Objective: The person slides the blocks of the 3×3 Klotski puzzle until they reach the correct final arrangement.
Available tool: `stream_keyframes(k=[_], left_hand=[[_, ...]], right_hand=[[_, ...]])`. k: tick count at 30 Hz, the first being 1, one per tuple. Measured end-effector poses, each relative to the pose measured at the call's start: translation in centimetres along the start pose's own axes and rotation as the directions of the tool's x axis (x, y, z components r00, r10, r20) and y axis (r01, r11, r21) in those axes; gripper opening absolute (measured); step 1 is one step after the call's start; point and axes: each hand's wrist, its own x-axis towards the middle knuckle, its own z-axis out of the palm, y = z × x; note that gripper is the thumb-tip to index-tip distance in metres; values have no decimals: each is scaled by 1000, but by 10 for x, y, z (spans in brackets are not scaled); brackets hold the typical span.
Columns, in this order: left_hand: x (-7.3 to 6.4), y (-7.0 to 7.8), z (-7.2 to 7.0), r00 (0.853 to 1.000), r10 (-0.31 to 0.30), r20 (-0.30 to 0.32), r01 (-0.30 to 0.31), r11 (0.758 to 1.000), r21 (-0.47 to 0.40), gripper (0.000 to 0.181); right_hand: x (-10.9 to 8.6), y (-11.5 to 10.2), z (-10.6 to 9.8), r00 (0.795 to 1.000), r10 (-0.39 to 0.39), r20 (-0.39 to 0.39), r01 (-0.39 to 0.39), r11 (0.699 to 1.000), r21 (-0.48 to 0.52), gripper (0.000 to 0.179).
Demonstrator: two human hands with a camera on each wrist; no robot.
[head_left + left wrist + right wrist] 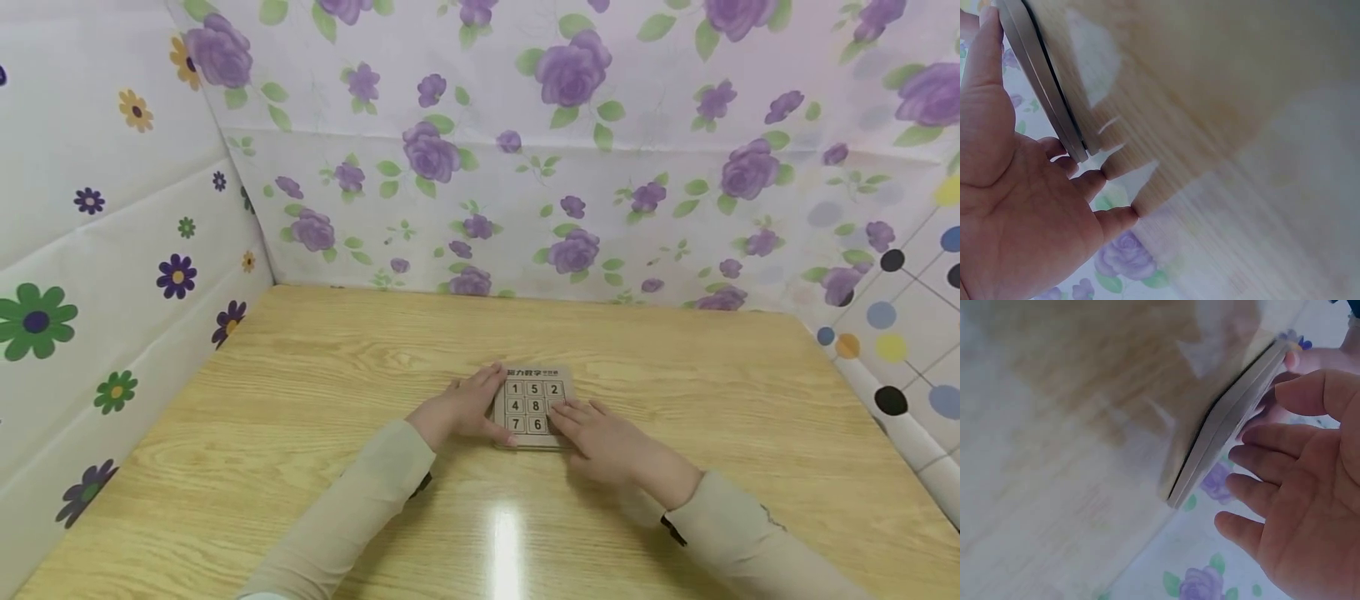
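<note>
A flat, light-coloured number sliding puzzle lies on the wooden table, with dark printed lettering along its far edge. The tiles that show read 1, 5, 2, then 4, 8, then 7, 6. At its left side my left hand holds the board, thumb at the near left corner and index finger at the far left corner. My right hand touches the right-hand column with its extended fingertips, which hide part of that column. In the left wrist view the puzzle's side edge runs between thumb and fingers.
The wooden table has a glossy surface with a bright reflection near its front. Behind it hangs a purple-flowered cloth. Patterned cloths also stand along the left and right sides.
</note>
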Motion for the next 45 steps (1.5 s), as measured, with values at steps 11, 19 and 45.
stream_keyframes(k=[11, 19, 45], left_hand=[[1, 0, 0, 1000, 6, 2, -6, 1000, -2, 115], [1, -1, 0, 1000, 5, 1, -5, 1000, -13, 113], [0, -1, 1, 1000, 3, -2, -3, 1000, 13, 114]], right_hand=[[-1, 5, 2, 1000, 14, -13, -14, 1000, -27, 56], [-8, -2, -2, 1000, -10, -8, 9, 999, -32, 49], [16, -12, -7, 1000, -30, 8, 30, 999, 21, 56]])
